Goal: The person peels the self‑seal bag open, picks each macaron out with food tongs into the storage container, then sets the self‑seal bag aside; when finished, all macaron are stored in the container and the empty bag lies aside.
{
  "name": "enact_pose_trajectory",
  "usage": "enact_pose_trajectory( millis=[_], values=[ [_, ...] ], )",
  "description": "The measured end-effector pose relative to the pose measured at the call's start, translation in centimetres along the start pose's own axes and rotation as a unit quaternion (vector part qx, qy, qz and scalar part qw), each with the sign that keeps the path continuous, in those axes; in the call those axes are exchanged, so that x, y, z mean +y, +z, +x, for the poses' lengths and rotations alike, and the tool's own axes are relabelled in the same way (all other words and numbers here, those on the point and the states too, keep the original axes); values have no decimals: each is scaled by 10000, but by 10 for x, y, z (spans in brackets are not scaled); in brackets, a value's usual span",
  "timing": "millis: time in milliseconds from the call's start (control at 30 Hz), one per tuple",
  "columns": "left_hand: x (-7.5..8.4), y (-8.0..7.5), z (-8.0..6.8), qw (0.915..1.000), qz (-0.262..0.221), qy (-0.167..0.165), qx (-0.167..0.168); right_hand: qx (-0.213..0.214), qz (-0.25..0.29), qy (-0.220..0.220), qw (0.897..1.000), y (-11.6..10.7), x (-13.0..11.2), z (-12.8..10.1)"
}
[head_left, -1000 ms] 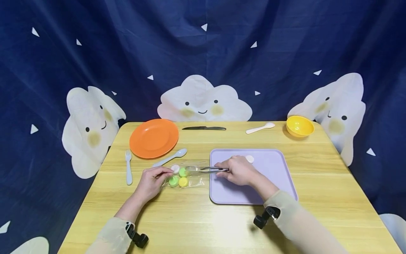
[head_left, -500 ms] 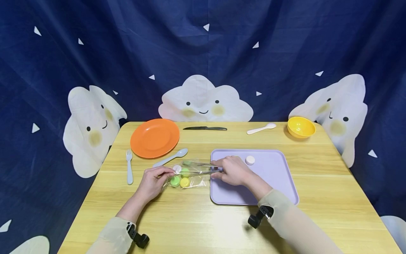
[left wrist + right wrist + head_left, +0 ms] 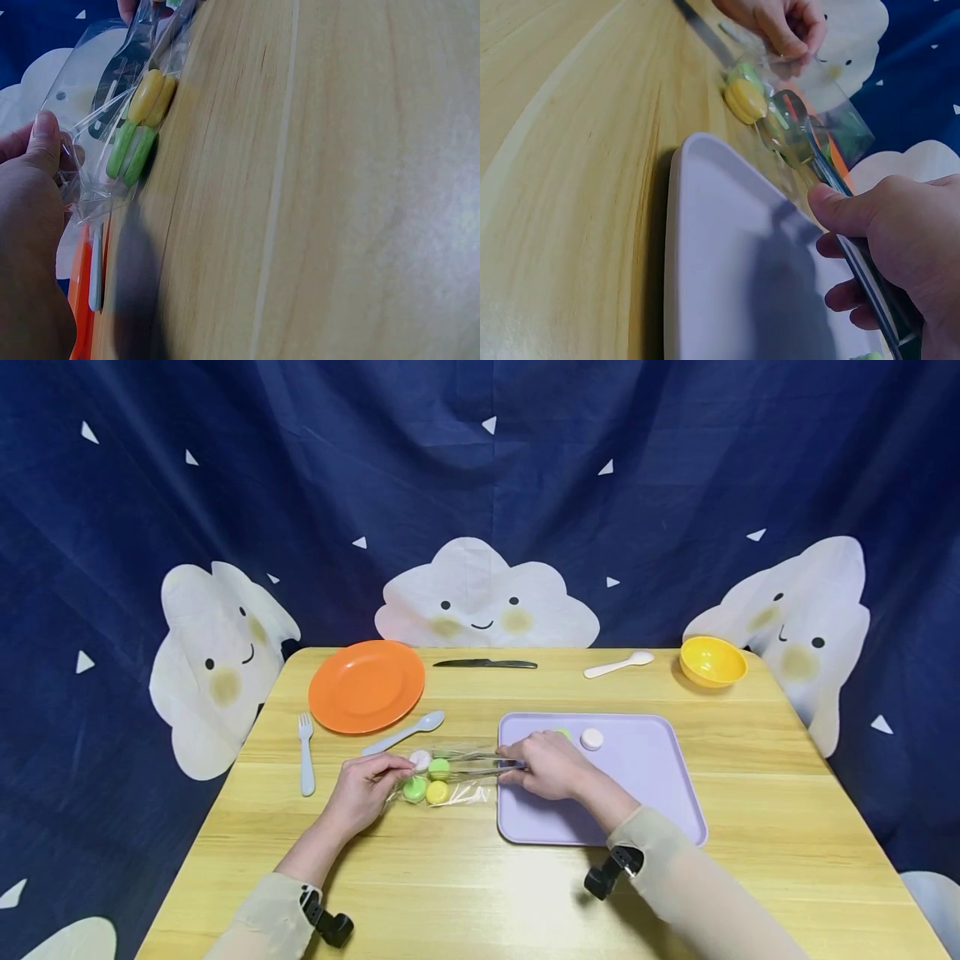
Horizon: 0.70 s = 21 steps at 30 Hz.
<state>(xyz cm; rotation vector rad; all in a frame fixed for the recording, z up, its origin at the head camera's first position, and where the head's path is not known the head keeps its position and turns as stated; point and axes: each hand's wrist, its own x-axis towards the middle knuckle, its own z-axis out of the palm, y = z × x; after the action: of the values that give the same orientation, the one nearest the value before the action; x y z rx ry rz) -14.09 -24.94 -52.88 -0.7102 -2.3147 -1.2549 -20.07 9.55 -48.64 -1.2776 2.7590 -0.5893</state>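
Thumb and fingers of my left hand (image 3: 358, 789) pinch the near-left edge of a clear plastic bag (image 3: 471, 792). Inside lie a yellow macaron (image 3: 437, 792), a white macaron (image 3: 420, 761) and two green macarons (image 3: 414, 789). My right hand (image 3: 551, 764) grips metal tongs (image 3: 870, 289) over the lilac tray (image 3: 630, 806). Their wide ends reach into the bag, around the farther green macaron (image 3: 439, 769). On the tray sits another white macaron (image 3: 592, 739); beside it a green macaron (image 3: 564, 734) is mostly hidden by my right hand.
Behind the bag lie a pale blue spoon (image 3: 405, 732) and an orange plate (image 3: 366, 687). A pale blue fork (image 3: 306, 756) is at the left. Along the back edge are a black knife (image 3: 485, 664), a pale pink spoon (image 3: 618, 664) and a yellow bowl (image 3: 712, 662).
My right hand has moved slightly left, uncovering the tray's white macaron and part of a green one. The tongs spread wider inside the bag, then narrowed somewhat. My left hand keeps its hold.
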Motion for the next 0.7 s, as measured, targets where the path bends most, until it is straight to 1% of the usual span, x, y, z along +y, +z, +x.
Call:
enact_pose_trajectory(
  millis=[133, 300, 600, 700],
  values=[
    [1, 0, 0, 10000, -14, 21, 11, 102, 55, -17, 9999, -5, 4, -7],
    [3, -1, -1, 10000, -15, 26, 55, 174, 50, 123, 9998, -19, 10, -20],
    [1, 0, -2, 9997, -138, -166, 124, 361, -18, 202, 9991, -41, 23, -50],
    [2, 1, -2, 9997, -132, -159, 145, 461, -13, 280, 9985, -48, 28, -62]
  ],
)
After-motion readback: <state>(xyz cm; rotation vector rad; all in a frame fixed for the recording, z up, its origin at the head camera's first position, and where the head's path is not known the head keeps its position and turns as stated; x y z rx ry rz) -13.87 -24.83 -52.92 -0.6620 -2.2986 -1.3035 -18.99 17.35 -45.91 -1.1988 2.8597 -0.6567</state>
